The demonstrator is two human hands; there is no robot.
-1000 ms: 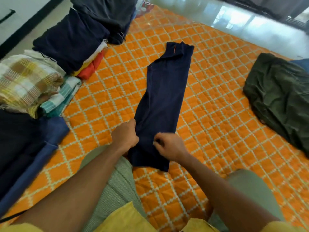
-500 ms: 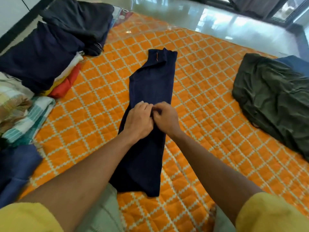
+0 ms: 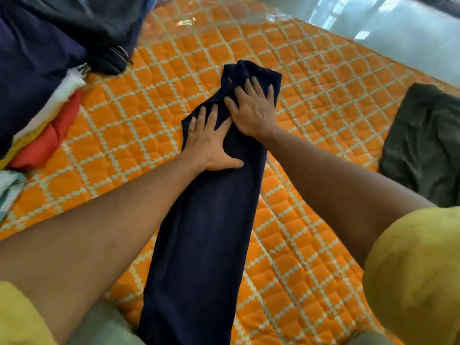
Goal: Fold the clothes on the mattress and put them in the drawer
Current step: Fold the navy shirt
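A long navy garment (image 3: 206, 232), folded into a narrow strip, lies lengthwise on the orange quilted mattress (image 3: 311, 145). Both hands are on its far part. My left hand (image 3: 211, 143) lies flat on the cloth with fingers spread. Just beyond it, my right hand (image 3: 251, 108) presses flat near the far end, where the fabric is bunched and slightly lifted. No drawer is in view.
A stack of folded clothes (image 3: 44, 78) in navy, white, yellow and red sits at the left, with dark garments on top. A crumpled dark green garment (image 3: 425, 145) lies at the right edge. Shiny floor (image 3: 388, 28) lies beyond the mattress.
Both hands have slid from the near end of the navy garment along it to its far end, and their fingers have flattened. The view has leaned forward with them.
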